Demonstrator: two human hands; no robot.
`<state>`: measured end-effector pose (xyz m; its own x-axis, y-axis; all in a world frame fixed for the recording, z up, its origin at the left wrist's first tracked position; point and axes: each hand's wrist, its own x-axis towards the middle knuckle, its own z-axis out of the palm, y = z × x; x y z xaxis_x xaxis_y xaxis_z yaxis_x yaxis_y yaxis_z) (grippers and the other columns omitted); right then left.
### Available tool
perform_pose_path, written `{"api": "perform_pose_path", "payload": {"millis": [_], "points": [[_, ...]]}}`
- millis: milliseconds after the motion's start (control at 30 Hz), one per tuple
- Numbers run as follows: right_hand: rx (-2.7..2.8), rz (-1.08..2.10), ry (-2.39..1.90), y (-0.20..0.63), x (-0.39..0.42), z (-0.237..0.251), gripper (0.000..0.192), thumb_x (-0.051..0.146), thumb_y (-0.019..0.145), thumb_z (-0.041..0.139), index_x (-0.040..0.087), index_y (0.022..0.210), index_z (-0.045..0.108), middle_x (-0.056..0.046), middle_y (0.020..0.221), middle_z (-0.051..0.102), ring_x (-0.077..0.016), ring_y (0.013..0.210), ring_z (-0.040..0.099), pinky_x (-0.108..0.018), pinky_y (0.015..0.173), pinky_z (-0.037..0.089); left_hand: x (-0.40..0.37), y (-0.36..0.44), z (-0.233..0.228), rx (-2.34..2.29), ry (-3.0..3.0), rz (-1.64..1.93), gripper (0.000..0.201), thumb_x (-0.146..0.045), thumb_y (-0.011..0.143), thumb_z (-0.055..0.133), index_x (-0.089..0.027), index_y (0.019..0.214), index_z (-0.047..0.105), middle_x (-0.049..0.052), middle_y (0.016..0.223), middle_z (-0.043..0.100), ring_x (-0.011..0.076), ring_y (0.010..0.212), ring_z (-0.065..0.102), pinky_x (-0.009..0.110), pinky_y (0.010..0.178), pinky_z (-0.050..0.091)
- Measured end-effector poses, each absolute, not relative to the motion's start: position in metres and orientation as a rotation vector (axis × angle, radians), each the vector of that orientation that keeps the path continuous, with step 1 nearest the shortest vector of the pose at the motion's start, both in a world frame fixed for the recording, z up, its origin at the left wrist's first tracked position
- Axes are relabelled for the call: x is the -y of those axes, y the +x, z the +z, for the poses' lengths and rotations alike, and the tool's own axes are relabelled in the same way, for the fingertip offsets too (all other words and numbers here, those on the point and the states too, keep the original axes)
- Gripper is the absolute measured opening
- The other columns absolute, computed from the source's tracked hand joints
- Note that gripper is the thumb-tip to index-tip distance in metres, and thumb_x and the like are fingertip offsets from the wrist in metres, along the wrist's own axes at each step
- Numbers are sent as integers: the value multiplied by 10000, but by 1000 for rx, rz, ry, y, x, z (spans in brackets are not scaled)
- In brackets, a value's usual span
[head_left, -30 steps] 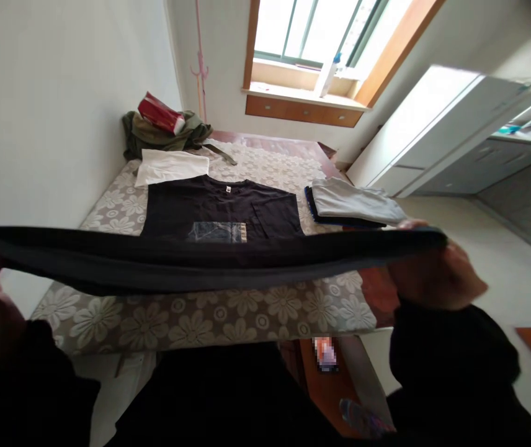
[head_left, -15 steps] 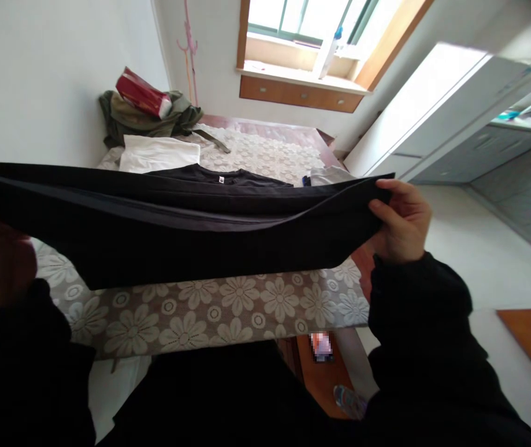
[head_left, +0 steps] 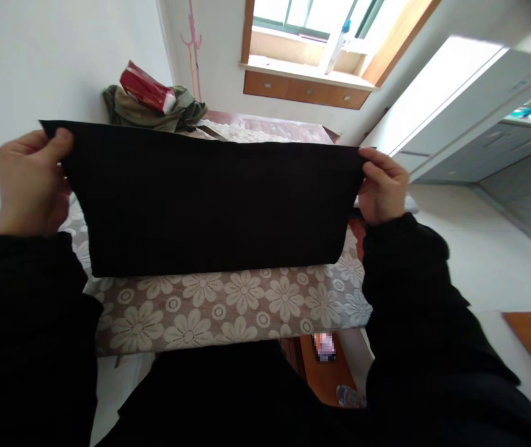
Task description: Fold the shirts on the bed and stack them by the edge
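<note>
A black garment (head_left: 209, 205) hangs spread flat in the air above the near end of a bed (head_left: 228, 304) with a flower-patterned cover. My left hand (head_left: 30, 180) pinches its upper left corner. My right hand (head_left: 381, 186) pinches its upper right corner. The cloth is stretched taut between the two hands and hides most of the bed behind it, including the clothes lying there. Both arms wear black sleeves.
At the far end of the bed lies an olive garment (head_left: 154, 112) with a red packet (head_left: 147, 88) on top. A window (head_left: 312, 25) with a wooden sill is beyond. White cupboards (head_left: 456, 105) stand at the right, and pale floor (head_left: 479, 261) lies beside the bed.
Both hands have lifted the black garment from a flat, edge-on hold to an upright spread sheet. It now covers the black shirt, white top and grey stack on the bed.
</note>
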<state>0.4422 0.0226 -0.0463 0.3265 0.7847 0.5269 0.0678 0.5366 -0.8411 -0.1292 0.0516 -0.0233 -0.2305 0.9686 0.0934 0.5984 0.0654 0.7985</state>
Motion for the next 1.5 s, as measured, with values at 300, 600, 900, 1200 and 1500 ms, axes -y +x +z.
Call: {"api": "perform_pose_path", "payload": {"millis": [300,600,900,1200,1500], "points": [[1319,1095,-1610,439,-122,-88,224,369,821,839,196,963,829,-68,928,826,-208,829,766,-324,750,654,-147,-122,-79,-1870,1465,950,651,-594,796,804,5,1045,738,157,932,787,250,803,726,295,672,578],[1367,730,-1619,434,-149,-132,567,498,873,725,211,1359,777,-79,1134,835,-318,1132,757,-477,1063,595,-186,-135,-114,-1931,1625,1100,443,-525,866,636,-165,1102,737,95,969,808,263,874,740,297,775,538],[1497,760,-1702,434,-183,-149,467,207,761,772,177,1221,841,-121,1366,776,-352,1378,652,-499,1251,440,-227,-135,-140,-1993,1614,999,338,-437,801,694,-158,991,712,75,823,741,247,783,676,307,772,500],[1585,689,-1643,437,-183,-141,654,177,735,783,165,1390,773,-114,1563,651,-316,1531,533,-437,1343,314,-210,-136,-132,-1761,1621,1035,560,-301,758,760,-211,1292,617,41,997,739,200,845,722,288,784,585],[1520,706,-1684,429,-188,-143,697,254,816,711,172,1508,685,-124,1557,655,-301,1477,596,-479,1274,432,-209,-120,-140,-2004,1683,1175,479,-208,799,665,-189,1261,537,96,1123,709,198,881,706,333,880,611]]}}
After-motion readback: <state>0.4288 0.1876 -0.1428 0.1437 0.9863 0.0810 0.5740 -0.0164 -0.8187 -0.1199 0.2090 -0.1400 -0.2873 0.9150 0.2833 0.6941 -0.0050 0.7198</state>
